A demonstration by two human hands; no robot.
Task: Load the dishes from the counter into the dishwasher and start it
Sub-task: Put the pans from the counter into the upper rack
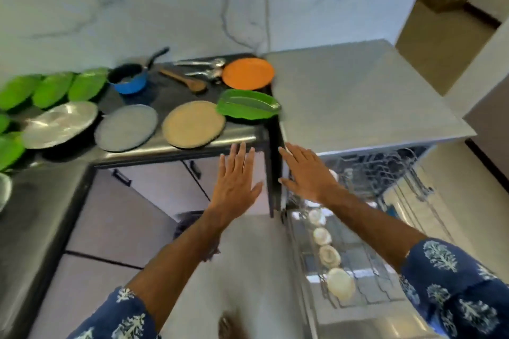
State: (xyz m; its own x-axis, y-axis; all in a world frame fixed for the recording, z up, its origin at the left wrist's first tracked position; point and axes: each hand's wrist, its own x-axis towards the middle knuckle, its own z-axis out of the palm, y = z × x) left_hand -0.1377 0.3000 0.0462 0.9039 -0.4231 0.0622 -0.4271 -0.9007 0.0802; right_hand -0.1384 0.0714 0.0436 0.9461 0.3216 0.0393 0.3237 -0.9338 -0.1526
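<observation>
Both my hands are raised with straight fingers and hold nothing. My left hand (235,179) hovers just below the counter's front edge (176,153). My right hand (305,170) is over the left side of the open dishwasher (358,228). On the counter lie a tan plate (192,124), a grey plate (126,127), an orange plate (248,73), a green leaf-shaped dish (248,104), a steel plate (59,124), a blue saucepan (129,77), a wooden spoon (183,80) and metal cutlery (205,69). Several white cups (329,256) sit in the pulled-out rack.
More green leaf-shaped dishes (52,89) line the counter's left end. The dishwasher's grey top (358,96) stands right of the counter. Cabinet doors with black handles (121,177) are below the counter. A doorway (446,36) opens at the back right.
</observation>
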